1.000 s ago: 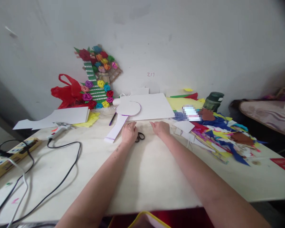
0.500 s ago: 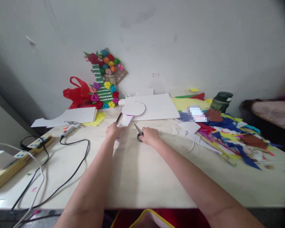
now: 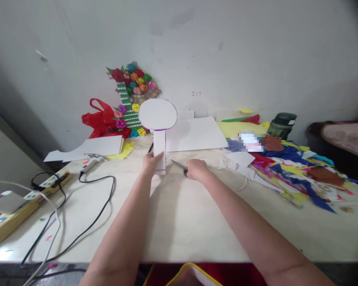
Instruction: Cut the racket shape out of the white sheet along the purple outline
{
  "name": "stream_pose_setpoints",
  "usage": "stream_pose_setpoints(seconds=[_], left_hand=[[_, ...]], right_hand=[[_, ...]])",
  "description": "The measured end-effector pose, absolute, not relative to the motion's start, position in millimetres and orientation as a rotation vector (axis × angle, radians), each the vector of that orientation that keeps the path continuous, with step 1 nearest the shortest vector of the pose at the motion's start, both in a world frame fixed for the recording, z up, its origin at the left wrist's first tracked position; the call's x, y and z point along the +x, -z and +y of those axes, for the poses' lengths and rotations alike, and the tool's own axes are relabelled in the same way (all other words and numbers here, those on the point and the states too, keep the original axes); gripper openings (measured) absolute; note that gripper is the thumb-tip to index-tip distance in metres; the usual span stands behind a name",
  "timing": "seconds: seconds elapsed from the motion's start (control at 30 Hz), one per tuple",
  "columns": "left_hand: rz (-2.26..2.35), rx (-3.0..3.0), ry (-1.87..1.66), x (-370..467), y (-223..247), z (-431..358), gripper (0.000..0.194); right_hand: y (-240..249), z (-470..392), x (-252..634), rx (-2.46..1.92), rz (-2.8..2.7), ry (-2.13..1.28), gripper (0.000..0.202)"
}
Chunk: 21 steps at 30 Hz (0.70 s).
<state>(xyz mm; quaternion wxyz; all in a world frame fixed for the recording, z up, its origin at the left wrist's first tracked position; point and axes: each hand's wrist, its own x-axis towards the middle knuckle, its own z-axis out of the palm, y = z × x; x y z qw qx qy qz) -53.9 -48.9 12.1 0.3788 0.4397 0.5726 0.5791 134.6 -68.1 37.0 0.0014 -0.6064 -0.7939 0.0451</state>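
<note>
My left hand [image 3: 150,162] is closed on the strip-shaped stem of a white paper cutout [image 3: 158,114]. An oval head tops that stem, the whole edged in purple line, and it stands upright facing me. Part of a dark pen [image 3: 150,147] shows just behind my left hand. My right hand [image 3: 197,170] is closed on a pair of scissors [image 3: 178,165] low over the table, blades pointing left toward the cutout's stem but apart from it. The scissors' handles are mostly hidden by my fingers.
A white board [image 3: 197,135] lies behind the cutout. Coloured paper scraps [image 3: 301,171], a phone [image 3: 250,142] and a green bottle [image 3: 282,126] are right. Left are a glue gun [image 3: 91,162], a power strip [image 3: 30,202] and cables. Paper-flower decorations [image 3: 129,99] lean on the wall.
My left hand has raised the paper cutout from lying tilted back to upright, turning its face toward me. My right hand, with the scissors, has shifted slightly right.
</note>
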Motion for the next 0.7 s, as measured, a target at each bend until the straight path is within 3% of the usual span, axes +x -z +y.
stream_pose_setpoints(seconds=[0.1, 0.3, 0.57, 0.7], left_hand=[[1.265, 1.029, -1.519, -39.4, -10.2, -51.8, 0.036], [1.11, 1.035, -1.512, -24.3, -4.0, -55.0, 0.038], [1.174, 1.045, -1.511, -19.7, 11.2, -44.5, 0.04], [1.211, 1.032, -1.543, -17.8, 13.5, -44.3, 0.042]], right_hand=[[-37.6, -62.0, 148.0, -1.868, -2.417, -0.381, 0.022], [-22.4, -49.1, 174.7, -1.553, -1.832, -1.285, 0.031], [-8.5, -46.4, 169.4, -1.18, -1.503, -1.423, 0.023], [-7.2, -51.6, 157.5, -1.136, -1.383, -1.461, 0.033]])
